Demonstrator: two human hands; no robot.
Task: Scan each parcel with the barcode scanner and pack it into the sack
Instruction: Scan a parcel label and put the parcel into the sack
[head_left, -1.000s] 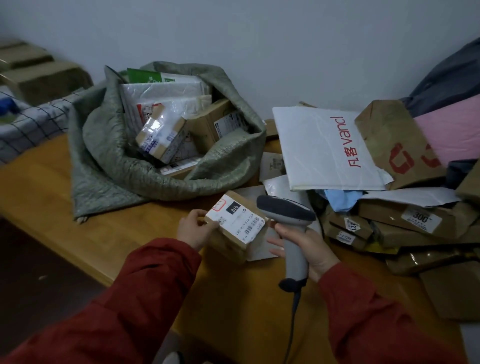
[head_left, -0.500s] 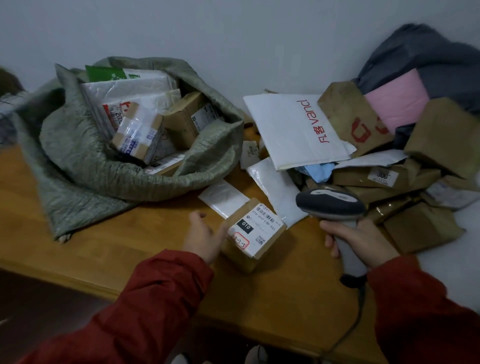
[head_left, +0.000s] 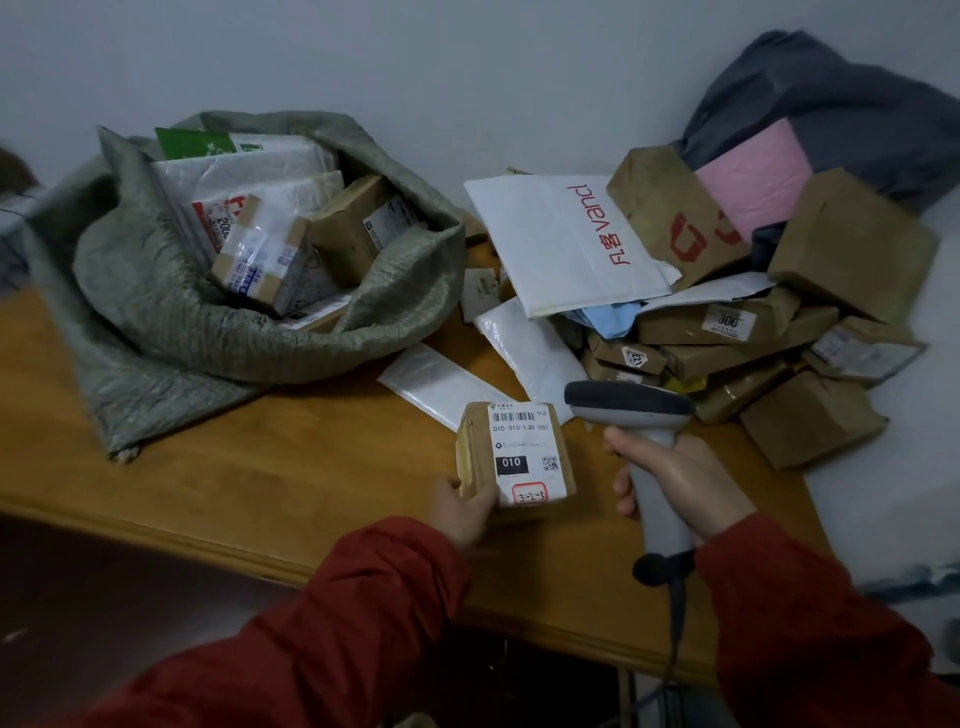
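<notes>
A green woven sack (head_left: 171, 312) slumps open at the left of a wooden table (head_left: 260, 467), where a person in red sleeves presents one small brown parcel (head_left: 514, 454) for scanning before it goes in. The left hand (head_left: 465, 512) grasps the parcel's near left corner, with the white label (head_left: 527, 441) turned up. The right hand (head_left: 675, 478) is wrapped round the grip of the grey barcode scanner (head_left: 631, 402), whose head sits just beside the parcel's far right corner and points left. Done well, on this reading, the step calls for dipping the scanner's nose onto the barcode strip along the label's top edge rather than the QR square lower down. The box should be held steady with fingers clear of the print, then swung left into the sack's open mouth. By count: one sack, one scanner with one trailing cable (head_left: 675, 613), one parcel in hand, about six parcels showing in the sack, and two flat white mailers (head_left: 431, 379) lying on the table between sack and heap. To the right, the unscanned heap (head_left: 727, 332) appears to hold over a dozen boxes and bags, among them one white Vancl mailer (head_left: 550, 249) and one pink bag (head_left: 748, 176); those buried beneath cannot be counted.
</notes>
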